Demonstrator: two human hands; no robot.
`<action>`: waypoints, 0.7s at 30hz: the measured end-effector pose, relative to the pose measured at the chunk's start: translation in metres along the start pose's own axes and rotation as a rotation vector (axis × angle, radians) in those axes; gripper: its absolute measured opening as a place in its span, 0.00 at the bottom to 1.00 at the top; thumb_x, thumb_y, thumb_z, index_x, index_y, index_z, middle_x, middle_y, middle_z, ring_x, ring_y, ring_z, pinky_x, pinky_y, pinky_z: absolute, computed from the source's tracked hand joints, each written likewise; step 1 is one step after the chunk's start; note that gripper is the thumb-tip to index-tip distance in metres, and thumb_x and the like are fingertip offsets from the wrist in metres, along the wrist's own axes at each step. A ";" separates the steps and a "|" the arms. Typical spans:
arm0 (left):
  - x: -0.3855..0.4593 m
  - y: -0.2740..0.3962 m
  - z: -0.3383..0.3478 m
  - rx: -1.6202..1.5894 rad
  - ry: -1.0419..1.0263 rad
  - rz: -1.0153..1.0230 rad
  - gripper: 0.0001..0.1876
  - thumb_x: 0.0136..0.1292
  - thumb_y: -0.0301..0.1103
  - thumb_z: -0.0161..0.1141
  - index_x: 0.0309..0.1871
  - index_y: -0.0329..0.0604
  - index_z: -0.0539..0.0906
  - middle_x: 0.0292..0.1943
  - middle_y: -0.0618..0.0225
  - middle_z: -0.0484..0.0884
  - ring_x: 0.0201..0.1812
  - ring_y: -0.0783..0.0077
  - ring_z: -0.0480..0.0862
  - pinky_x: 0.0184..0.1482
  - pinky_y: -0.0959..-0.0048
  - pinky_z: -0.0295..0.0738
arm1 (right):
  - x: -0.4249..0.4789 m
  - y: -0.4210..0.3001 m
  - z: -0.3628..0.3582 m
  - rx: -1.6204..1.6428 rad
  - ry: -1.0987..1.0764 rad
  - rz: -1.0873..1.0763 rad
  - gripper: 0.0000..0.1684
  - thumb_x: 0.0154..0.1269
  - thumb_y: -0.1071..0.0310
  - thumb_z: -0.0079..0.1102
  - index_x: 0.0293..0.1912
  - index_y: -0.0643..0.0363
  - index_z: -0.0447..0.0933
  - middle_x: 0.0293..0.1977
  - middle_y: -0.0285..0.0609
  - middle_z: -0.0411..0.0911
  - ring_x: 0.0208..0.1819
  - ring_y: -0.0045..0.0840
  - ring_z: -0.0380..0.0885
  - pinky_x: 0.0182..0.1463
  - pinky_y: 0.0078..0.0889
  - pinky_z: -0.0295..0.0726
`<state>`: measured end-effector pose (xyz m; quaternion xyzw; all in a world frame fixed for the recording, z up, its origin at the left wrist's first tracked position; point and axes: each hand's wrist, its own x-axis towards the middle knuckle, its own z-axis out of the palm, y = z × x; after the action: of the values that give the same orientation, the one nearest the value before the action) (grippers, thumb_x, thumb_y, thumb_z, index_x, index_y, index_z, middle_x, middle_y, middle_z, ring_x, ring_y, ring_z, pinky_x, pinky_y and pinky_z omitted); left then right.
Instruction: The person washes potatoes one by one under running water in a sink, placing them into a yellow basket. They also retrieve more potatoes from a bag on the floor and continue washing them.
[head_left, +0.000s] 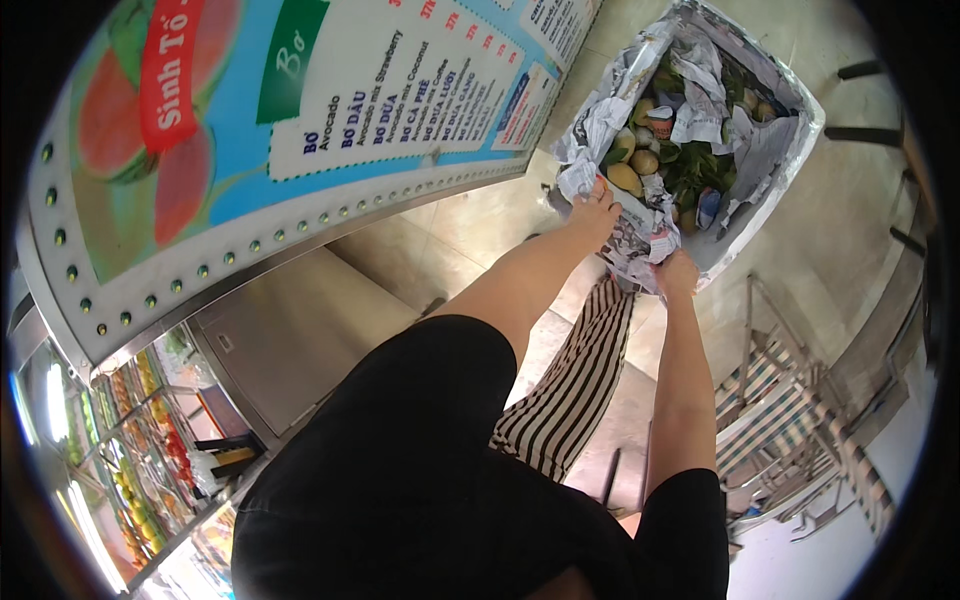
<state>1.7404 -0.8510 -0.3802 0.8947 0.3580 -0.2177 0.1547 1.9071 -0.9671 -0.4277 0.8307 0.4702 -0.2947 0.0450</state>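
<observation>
A white foam box lined with newspaper stands on the floor before me. Inside lie several yellowish fruits, green leaves and crumpled newspaper. My left hand grips the newspaper lining at the box's left side, its fingertips partly hidden by paper. At the near corner, my right hand is closed on the lining's edge by the rim. Whether the right fingers also hold the foam, I cannot tell.
A tilted menu board with bulbs along its edge stands at my left, above a metal cabinet. Shelves of fruit are at lower left. Folding chairs with checked fabric stand at right. My striped trousers show below the box.
</observation>
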 end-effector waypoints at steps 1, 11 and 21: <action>-0.001 -0.001 -0.002 0.017 -0.026 0.023 0.38 0.39 0.31 0.67 0.59 0.46 0.66 0.62 0.56 0.60 0.68 0.49 0.51 0.55 0.48 0.64 | -0.003 -0.001 0.004 0.001 0.006 0.019 0.24 0.45 0.55 0.66 0.40 0.60 0.74 0.40 0.44 0.77 0.45 0.36 0.76 0.46 0.40 0.72; -0.025 -0.056 0.017 0.133 -0.065 0.200 0.42 0.39 0.35 0.69 0.62 0.48 0.62 0.65 0.57 0.55 0.69 0.48 0.47 0.57 0.49 0.63 | -0.056 -0.061 0.062 0.119 0.180 0.115 0.26 0.45 0.58 0.64 0.45 0.58 0.71 0.46 0.38 0.69 0.50 0.35 0.68 0.48 0.43 0.69; -0.022 -0.075 0.027 0.262 -0.134 0.330 0.43 0.41 0.36 0.69 0.64 0.50 0.59 0.67 0.58 0.52 0.70 0.49 0.45 0.58 0.49 0.65 | -0.072 -0.102 0.098 0.205 0.279 0.365 0.30 0.45 0.64 0.62 0.51 0.53 0.68 0.45 0.38 0.68 0.50 0.34 0.66 0.49 0.40 0.66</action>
<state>1.6652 -0.8228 -0.4017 0.9371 0.1642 -0.2931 0.0941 1.7534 -0.9994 -0.4495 0.9347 0.2817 -0.2104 -0.0525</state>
